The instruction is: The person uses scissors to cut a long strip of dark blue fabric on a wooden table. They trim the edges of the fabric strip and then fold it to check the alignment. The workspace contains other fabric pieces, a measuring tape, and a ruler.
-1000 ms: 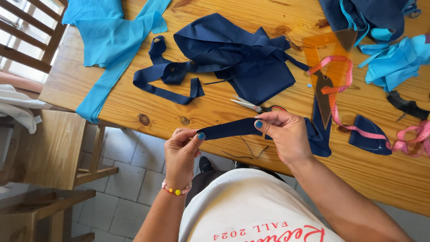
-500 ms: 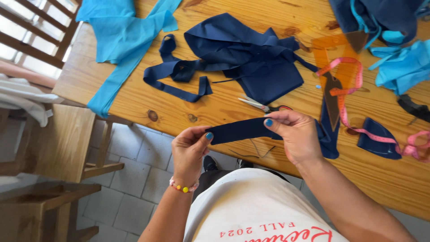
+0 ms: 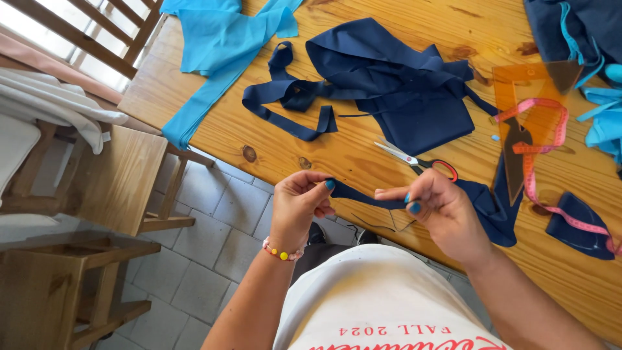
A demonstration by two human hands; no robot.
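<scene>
- Navy fabric strip: narrow, dark blue, held taut between both hands just off the near edge of the desk, at about 6 o'clock of the view. Its right end runs under the right hand and on into a bunched navy piece at 3 o'clock of that hand.
- Left hand: raised, wrist bent, palm turned inward; fingers closed in a pinch on the strip's left end. Nails painted blue. A beaded bracelet sits on the wrist.
- Right hand: knuckles up, forearm coming in from 5 o'clock; fingers closed on the strip, thumb and forefinger pressing it.
- Scissors: red-handled, blades closed, lying on the desk at 12 o'clock of the right hand, near it but apart.
- Large navy cloth: crumpled heap at 12 o'clock of the hands, with a long looping navy band trailing to its 9 o'clock.
- Light blue cloth: at 11 o'clock, draped over the far-left corner of the desk.
- Orange transparent set square: at 2 o'clock, with a pink measuring tape lying over it and winding to 4 o'clock.
- Small navy scrap: at 3 o'clock, under the tape.
- Wooden stool: at 9 o'clock, on the tiled floor.
</scene>
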